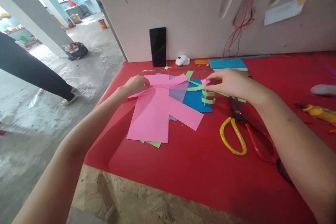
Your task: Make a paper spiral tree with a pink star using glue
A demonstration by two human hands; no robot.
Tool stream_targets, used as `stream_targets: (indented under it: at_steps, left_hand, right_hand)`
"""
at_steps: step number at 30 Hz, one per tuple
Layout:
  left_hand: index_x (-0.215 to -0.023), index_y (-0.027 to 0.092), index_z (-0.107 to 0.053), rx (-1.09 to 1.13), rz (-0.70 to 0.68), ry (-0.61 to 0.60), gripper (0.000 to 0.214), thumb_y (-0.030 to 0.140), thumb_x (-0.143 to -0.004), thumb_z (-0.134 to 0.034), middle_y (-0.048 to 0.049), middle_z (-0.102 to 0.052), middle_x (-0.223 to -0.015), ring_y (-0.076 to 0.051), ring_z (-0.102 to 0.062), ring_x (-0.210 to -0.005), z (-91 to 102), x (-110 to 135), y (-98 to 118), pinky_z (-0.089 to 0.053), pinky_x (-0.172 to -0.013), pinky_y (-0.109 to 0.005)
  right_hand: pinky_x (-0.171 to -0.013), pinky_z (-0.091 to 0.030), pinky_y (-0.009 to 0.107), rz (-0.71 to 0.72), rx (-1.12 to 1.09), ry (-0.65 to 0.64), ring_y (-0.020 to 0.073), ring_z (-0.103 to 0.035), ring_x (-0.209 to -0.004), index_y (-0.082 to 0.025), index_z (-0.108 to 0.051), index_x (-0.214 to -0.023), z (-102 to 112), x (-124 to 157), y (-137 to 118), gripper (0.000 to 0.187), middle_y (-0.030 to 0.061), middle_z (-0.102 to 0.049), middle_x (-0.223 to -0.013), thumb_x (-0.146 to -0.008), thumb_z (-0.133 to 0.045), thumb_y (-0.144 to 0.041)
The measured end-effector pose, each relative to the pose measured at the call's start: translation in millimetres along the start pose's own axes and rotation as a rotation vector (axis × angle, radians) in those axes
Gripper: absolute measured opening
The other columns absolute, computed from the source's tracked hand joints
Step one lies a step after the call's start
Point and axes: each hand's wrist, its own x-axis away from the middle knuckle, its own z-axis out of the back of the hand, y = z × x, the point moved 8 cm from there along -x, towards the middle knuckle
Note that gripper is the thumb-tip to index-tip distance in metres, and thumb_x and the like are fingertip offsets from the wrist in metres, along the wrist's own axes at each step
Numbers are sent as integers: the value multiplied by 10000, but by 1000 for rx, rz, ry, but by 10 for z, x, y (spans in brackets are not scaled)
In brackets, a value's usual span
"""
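Observation:
My left hand (136, 85) is closed at the left end of a pink paper strip (177, 80), its fingers curled over the edge. Under it lies a larger pink paper sheet (149, 119), cut with an arm sticking out to the right. Between the thumb and fingers of my right hand (223, 82) is a small folded pink paper piece (205, 82). A curled green paper strip (209, 99) hangs just below those fingertips; whether it is joined to the pink piece I cannot tell. Blue paper (195, 103) lies beneath. Scissors (237, 115) with yellow and red handles rest under my right forearm.
A black phone (158, 47) leans on the wall behind the red table (183, 171), beside a small white object (182, 60). Blue and orange paper (227, 63) lies at the back. Yellow-handled pliers (319, 112) lie at right. A person's leg (36, 66) shows at left.

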Motion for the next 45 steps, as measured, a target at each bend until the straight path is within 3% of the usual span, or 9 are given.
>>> stream_targets:
  at_steps: [4, 9, 12, 16, 22, 26, 30, 38, 45]
  left_hand:
    - [-811, 209, -738, -98, 92, -112, 188, 323, -777, -592, -79, -769, -941, -228, -678, -827, -104, -54, -161, -524, -782, -352]
    - [-1130, 206, -673, -158, 61, -260, 469, 490, -758, -650, -75, -716, -1147, -228, -672, -1016, -112, 61, -30, -541, -864, -323]
    - [-1213, 197, -638, -213, 19, -317, 444, 361, -802, -598, -74, -700, -1194, -223, -673, -1045, -126, 90, 40, -540, -888, -310]
    - [-1130, 159, -692, -309, -30, -274, 406, 117, -813, -441, -100, -721, -1142, -253, -683, -1041, -126, 62, 99, -549, -894, -368]
    - [-1276, 134, -611, -351, -210, -177, 507, 76, -910, -265, -130, -624, -1346, -223, -570, -1277, -192, 200, 364, -493, -1048, -396]
    - [-1336, 162, -569, -362, -356, -370, 463, 139, -899, -417, -109, -597, -1399, -204, -567, -1287, -376, 424, 523, -504, -1040, -334]
    - [-1462, 164, -415, -417, -386, -492, 637, 190, -836, -530, -122, -495, -1499, -243, -550, -1310, -395, 497, 563, -539, -969, -324]
    - [-1408, 135, -494, -516, -433, -521, 575, 44, -841, -452, -117, -565, -1437, -221, -553, -1300, -460, 408, 675, -466, -1034, -325]
    - [-1195, 143, -665, -564, -381, -311, 414, 142, -916, -359, -123, -752, -1042, -248, -680, -1015, -182, 45, 857, -494, -901, -394]
  right_hand:
    - [-671, -395, 414, -94, 95, 43, 322, -637, -818, -236, -654, -667, 100, 37, 60, 63, 92, -704, -776, -699, -677, -284]
    - [-718, -423, 423, -112, 135, -21, 335, -653, -895, -225, -686, -809, 109, 94, 15, 117, 100, -724, -886, -750, -627, -306]
    - [-746, -432, 416, -104, 147, -43, 331, -652, -950, -214, -694, -854, 105, 115, -27, 151, 102, -729, -945, -770, -612, -308]
    - [-755, -446, 392, -110, 149, -36, 297, -661, -939, -196, -704, -902, 126, 118, -35, 196, 100, -735, -968, -786, -614, -326]
    - [-763, -447, 361, -143, 183, 68, 260, -657, -947, -169, -713, -945, 274, 122, 18, 260, 113, -737, -962, -759, -617, -322]
    - [-736, -442, 354, -154, 196, 84, 253, -658, -915, -160, -715, -951, 301, 123, 24, 268, 125, -737, -953, -755, -615, -313]
    - [-762, -445, 357, -174, 197, 81, 247, -663, -918, -186, -719, -954, 274, 116, 37, 260, 95, -737, -953, -749, -634, -322]
    - [-771, -452, 338, -181, 169, 99, 229, -671, -932, -206, -716, -927, 272, 106, 63, 220, 61, -740, -923, -740, -655, -306]
    - [-740, -446, 371, -238, 235, 194, 268, -655, -921, -222, -700, -947, 522, 191, 30, 217, 71, -724, -905, -766, -638, -324]
